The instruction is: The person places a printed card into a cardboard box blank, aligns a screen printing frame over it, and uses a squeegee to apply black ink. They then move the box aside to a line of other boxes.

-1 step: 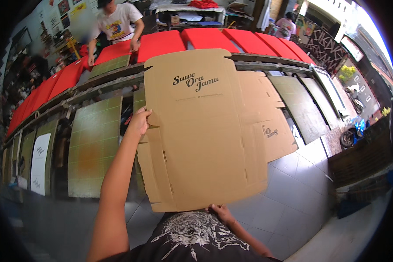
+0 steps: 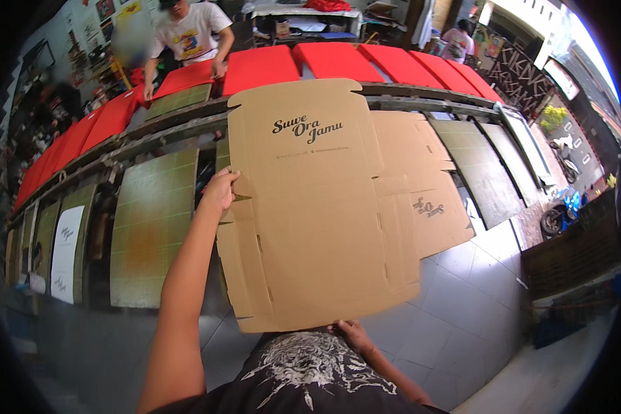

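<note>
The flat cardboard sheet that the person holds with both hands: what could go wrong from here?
1. The flat cardboard sheet is gripped only at its left edge by the left hand and its lower edge by the right hand; its free right side could sag or bend.
2. It hides the second cardboard sheet and part of the long table, so it may land askew.

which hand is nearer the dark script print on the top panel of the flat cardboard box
Left. The left hand grips the left edge of the flat cardboard box, just below the script print. The right hand holds the bottom edge, farthest from it.
</note>
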`<state>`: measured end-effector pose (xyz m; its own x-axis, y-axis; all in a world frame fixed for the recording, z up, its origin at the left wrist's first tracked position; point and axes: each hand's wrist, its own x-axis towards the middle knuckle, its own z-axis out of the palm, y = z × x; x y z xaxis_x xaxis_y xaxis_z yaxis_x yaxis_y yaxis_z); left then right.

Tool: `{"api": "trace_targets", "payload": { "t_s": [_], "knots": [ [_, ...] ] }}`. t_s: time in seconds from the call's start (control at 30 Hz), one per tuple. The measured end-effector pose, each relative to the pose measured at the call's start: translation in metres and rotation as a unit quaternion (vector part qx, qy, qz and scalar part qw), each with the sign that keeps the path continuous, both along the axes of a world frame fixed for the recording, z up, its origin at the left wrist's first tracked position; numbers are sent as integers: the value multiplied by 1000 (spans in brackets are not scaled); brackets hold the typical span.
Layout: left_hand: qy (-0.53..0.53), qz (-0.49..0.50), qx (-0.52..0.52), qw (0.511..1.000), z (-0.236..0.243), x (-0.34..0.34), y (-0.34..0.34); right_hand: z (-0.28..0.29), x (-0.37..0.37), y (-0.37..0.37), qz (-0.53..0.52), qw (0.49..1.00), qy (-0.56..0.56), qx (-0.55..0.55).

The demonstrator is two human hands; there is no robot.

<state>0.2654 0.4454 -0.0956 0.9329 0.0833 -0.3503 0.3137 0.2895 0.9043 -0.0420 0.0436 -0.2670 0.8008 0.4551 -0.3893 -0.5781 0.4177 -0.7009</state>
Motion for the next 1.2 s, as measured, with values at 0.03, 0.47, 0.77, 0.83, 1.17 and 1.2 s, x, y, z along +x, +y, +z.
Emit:
{"api": "trace_targets", "payload": {
  "t_s": [0.03, 0.47, 0.77, 0.83, 1.17, 1.2],
  "knots": [
    [18, 8, 8, 1000, -7, -2, 17, -3, -2, -1, -1, 1000, 22, 6],
    [144, 57, 4, 988, -123, -27, 90, 15, -6, -2, 117, 978, -20, -173],
    [93, 48, 135, 985, -135, -7, 113, 2, 1, 18, 175, 979, -46, -89],
    [84, 49, 243, 965, -147, -3, 124, 5, 2, 18, 162, 980, -56, -97],
    [100, -8, 643, 759, -76, -23, 55, -31, -15, -1, 81, 980, -43, -176],
    [78, 7, 646, 759, -71, -31, 52, -28, -14, 0, 80, 983, -36, -162]
  ]
}}
